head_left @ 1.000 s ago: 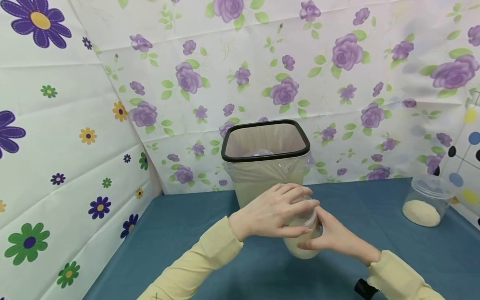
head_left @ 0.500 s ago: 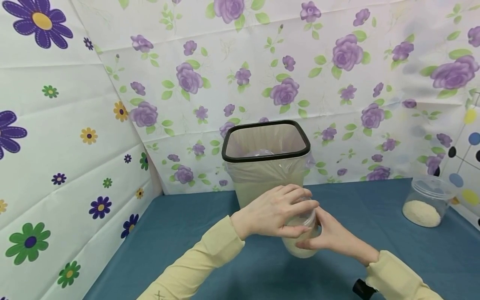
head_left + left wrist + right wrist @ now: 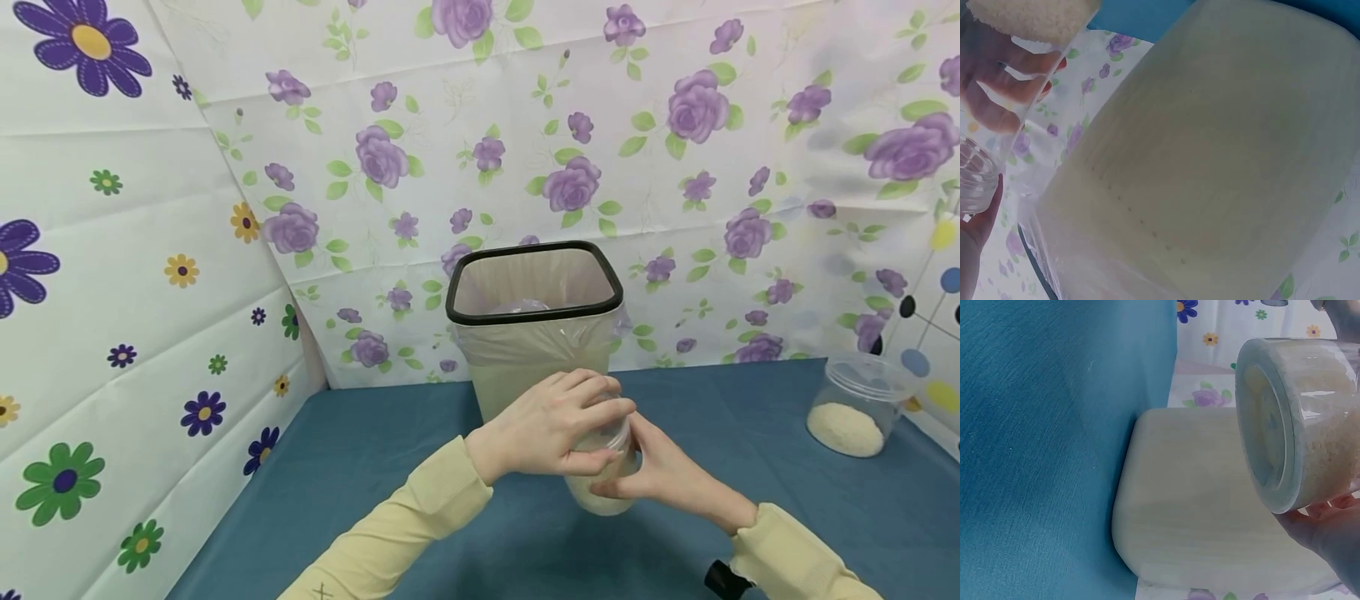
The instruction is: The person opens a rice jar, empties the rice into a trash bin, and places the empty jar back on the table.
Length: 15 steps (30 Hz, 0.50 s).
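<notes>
Blue table (image 3: 330, 458), back edge: bin (image 3: 510, 387) stands there. Jar (image 3: 592, 493) of rice is held aloft just before it, well off the left edge. Left hand (image 3: 558, 423) has fingers clamped on the lid (image 3: 617, 437), right hand (image 3: 671, 477) round the body, presumably for steadiness.

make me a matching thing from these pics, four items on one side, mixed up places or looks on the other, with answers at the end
1. left hand
2. right hand
3. bin
4. untouched jar

a. near the right edge of the head view
b. gripping the held jar round its side
c. black-rimmed
d. over the held jar's top

Pairs: 1-d, 2-b, 3-c, 4-a
</notes>
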### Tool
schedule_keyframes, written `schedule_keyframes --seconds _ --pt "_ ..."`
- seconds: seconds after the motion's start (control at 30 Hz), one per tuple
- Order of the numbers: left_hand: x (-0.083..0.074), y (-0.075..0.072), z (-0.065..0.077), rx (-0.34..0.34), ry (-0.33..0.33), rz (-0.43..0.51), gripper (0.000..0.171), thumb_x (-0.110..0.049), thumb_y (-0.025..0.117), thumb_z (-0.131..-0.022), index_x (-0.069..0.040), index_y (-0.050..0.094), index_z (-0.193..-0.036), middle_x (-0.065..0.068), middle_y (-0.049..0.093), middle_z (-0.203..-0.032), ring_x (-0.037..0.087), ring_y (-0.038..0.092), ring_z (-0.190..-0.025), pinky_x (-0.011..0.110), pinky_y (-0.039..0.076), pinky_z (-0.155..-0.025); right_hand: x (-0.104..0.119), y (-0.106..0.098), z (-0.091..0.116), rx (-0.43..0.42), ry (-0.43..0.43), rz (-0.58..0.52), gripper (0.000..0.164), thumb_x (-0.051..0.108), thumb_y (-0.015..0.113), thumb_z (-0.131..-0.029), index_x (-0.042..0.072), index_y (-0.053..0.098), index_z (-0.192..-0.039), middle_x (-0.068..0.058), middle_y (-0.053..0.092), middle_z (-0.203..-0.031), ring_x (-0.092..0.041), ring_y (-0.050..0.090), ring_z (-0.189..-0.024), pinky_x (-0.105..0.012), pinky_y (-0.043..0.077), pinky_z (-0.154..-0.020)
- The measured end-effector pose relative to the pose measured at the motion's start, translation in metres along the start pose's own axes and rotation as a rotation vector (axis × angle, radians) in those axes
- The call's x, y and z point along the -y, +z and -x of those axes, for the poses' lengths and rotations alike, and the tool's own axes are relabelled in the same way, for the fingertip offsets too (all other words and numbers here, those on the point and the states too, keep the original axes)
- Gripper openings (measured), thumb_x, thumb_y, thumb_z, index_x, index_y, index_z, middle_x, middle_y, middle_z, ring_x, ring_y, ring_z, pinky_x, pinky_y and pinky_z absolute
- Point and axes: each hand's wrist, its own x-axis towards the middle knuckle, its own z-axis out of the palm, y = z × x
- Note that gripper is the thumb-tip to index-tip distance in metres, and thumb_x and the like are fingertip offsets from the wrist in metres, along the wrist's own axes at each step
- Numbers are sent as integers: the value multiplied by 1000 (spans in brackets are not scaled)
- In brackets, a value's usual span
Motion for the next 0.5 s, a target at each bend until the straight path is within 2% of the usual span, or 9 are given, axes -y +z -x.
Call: schedule_keyframes --seconds 0.37,0.5 --pt "-4 5 2 -15 -74 -4 37 -33 54 -85 -9 58 -113 6 50 -111 18 43 -102 26 39 -82 -3 2 -1 -35 -24 43 75 20 76 -73 19 33 -134 -4 45 -118 -18 49 -97 -36 44 -77" --pt "-6 7 3 -19 -100 2 37 -33 55 -85 -9 58 -113 6 49 -111 18 43 -102 27 38 -84 -4 3 -1 -42 -29 50 74 20 77 -72 18 34 -133 -4 46 -115 -17 50 -95 -35 44 -76"
